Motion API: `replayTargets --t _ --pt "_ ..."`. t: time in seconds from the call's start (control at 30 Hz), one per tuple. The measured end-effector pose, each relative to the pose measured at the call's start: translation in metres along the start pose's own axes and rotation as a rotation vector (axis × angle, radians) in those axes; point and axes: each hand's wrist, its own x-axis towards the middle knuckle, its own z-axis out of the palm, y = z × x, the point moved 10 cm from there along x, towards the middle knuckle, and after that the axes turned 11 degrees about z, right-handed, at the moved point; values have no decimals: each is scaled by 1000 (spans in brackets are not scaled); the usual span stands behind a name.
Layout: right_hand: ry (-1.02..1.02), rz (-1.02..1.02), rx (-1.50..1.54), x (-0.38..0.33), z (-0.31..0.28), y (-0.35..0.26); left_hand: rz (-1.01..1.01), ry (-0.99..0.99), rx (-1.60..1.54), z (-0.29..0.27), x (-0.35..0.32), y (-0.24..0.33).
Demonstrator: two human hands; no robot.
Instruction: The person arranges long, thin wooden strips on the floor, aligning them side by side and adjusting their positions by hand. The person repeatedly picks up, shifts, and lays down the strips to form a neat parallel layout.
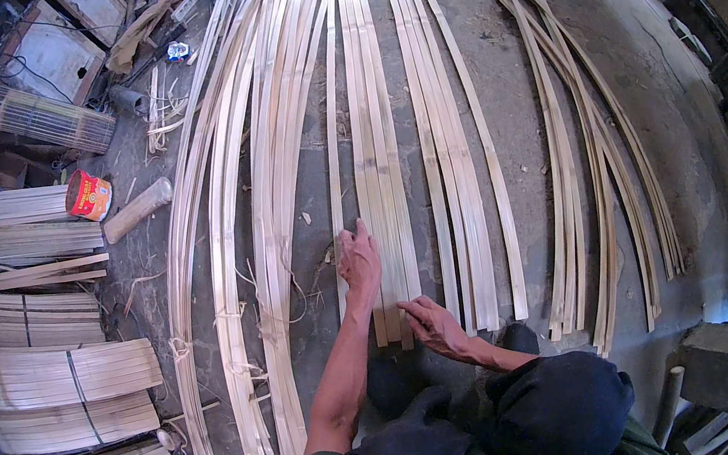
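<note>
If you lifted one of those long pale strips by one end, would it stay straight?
Probably not. The bamboo strips are long and thin, so one would likely sag and whip. They look light, and being flat they should slide, not roll. The left hand and right hand press them flat on the floor.

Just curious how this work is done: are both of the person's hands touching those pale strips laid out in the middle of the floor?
Touching. In the head view, the left hand lies flat on the middle group of strips, and the right hand presses on their near ends.
</note>
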Motion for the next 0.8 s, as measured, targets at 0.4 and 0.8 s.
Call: replayTargets --t 0.4,0.8 --pt "42 -150 -411 12 0 -9 -153 249 63 -38 -20 -33" --pt "36 -112 -744 50 16 11 337 24 222 10 -25 27"
